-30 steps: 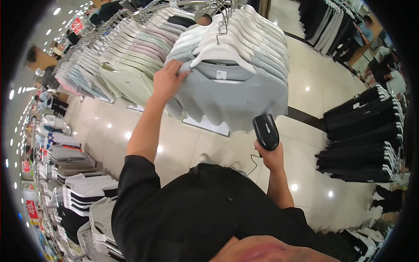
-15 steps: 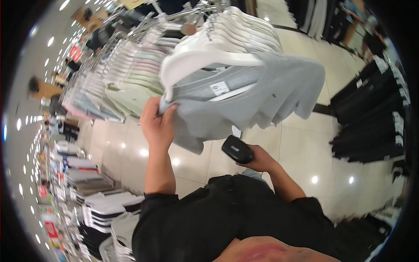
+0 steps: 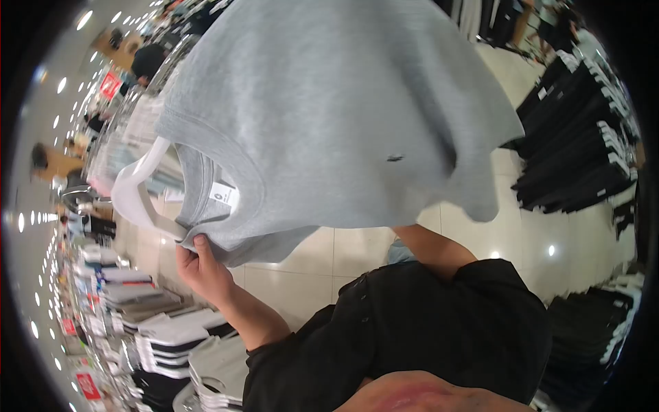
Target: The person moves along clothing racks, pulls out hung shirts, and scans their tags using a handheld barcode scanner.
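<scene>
Head view: left fingers [image 3: 203,250] pinch grey shirt [image 3: 309,117] at edge; floor [image 3: 302,275] below.

Single head-height view, forward and down, near the grey shirt [image 3: 322,117]

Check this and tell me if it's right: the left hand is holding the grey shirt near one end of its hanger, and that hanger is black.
Not quite: the hanger is white, not black, as the head view shows. The left hand is indeed holding the grey shirt near one end of it.
</scene>
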